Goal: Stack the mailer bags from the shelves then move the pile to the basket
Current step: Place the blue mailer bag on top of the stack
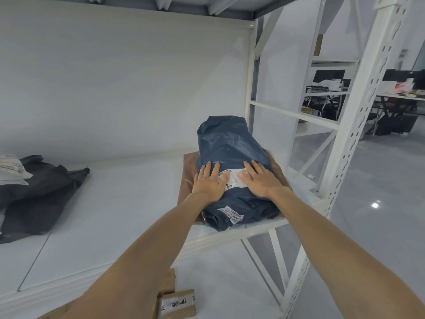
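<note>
Black mailer bags (39, 196): crumpled at left end of shelf (115, 215); white mailer (11, 169) on top.
Left hand (210, 183): flat, fingers straight, pressing blue mailer bag (232, 146).
Blue mailer bag: stacked on brown mailer (189, 171), right end of shelf; long axis front to back, far end toward rear wall.
Right hand (261, 180): flat, fingers straight, beside left hand on same bag.
Cardboard boxes (178, 303): below shelf.

**Stack at the right end of the shelf (128, 203)**

A bulky mailer bag (230, 143) lies on a flat mailer bag (189, 166). The left hand (210, 183) and right hand (262, 180) rest side by side on top. Other bags (39, 196) lie far left; boxes (178, 303) sit below.
</note>
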